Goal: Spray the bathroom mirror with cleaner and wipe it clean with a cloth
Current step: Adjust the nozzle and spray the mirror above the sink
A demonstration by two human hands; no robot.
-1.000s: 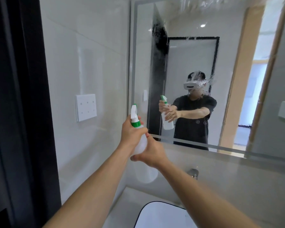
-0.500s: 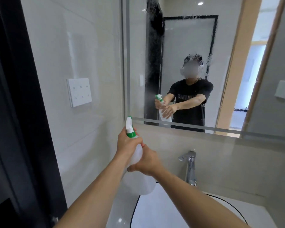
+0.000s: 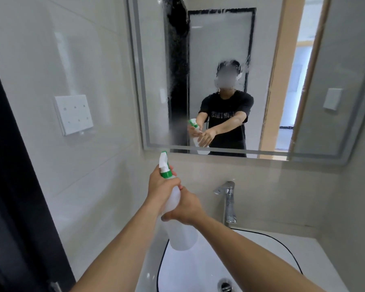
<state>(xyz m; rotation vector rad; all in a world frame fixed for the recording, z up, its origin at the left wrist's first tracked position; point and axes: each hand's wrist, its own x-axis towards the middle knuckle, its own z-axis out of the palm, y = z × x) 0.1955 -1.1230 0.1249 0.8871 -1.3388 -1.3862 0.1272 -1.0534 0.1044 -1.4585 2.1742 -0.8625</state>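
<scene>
The wall mirror (image 3: 219,39) hangs above the sink, with wet spray streaks down its left part and across the top. I hold a white spray bottle (image 3: 180,234) with a green collar, nozzle pointed at the mirror's lower left. My left hand (image 3: 161,185) grips the bottle's neck at the trigger. My right hand (image 3: 189,207) grips the bottle's body from the right side. A faint mist shows in front of the lower left glass. No cloth is in view.
A chrome tap (image 3: 228,200) stands right of my hands over a white sink (image 3: 261,260) with a drain (image 3: 226,286). A white switch plate (image 3: 73,113) sits on the left tiled wall. A dark door frame (image 3: 13,186) runs down the left edge.
My view has tilted down, so the sink and tap show more. Both hands have lowered the bottle from in front of the glass to below the mirror's bottom edge, and fresh mist shows.
</scene>
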